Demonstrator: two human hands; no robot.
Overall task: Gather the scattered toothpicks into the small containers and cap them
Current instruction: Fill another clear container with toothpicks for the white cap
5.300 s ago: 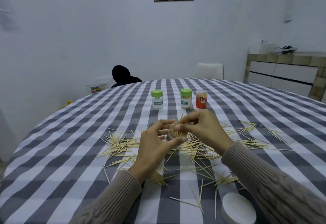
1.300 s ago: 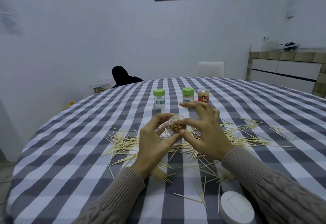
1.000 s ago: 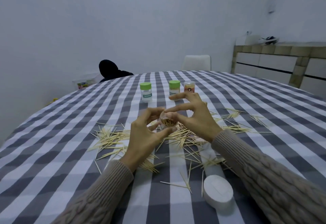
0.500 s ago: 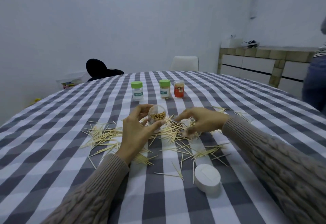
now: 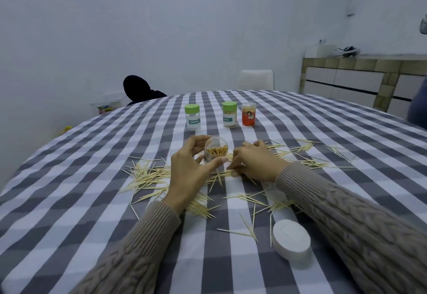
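Note:
My left hand [image 5: 188, 171] grips a small clear container [image 5: 215, 152], tilted so its open mouth faces me, with toothpick ends showing inside. My right hand [image 5: 255, 163] rests palm down on the table just right of it, fingertips pinching toothpicks from the scattered pile [image 5: 150, 175] that spreads across the checked cloth. A white cap [image 5: 291, 241] lies near the front right. Two green-capped jars [image 5: 192, 117] [image 5: 229, 114] and an orange jar [image 5: 248, 114] stand upright further back.
The round table with its grey and white checked cloth [image 5: 92, 178] fills the view. A white chair [image 5: 255, 79] and a dark bundle [image 5: 138, 86] sit beyond its far edge. A tiled sideboard [image 5: 360, 81] stands at the right, with part of a person [image 5: 418, 108] beside it.
My right hand has left the container's mouth and come down onto the toothpicks on the table. My left hand still holds the container, tilted more towards me.

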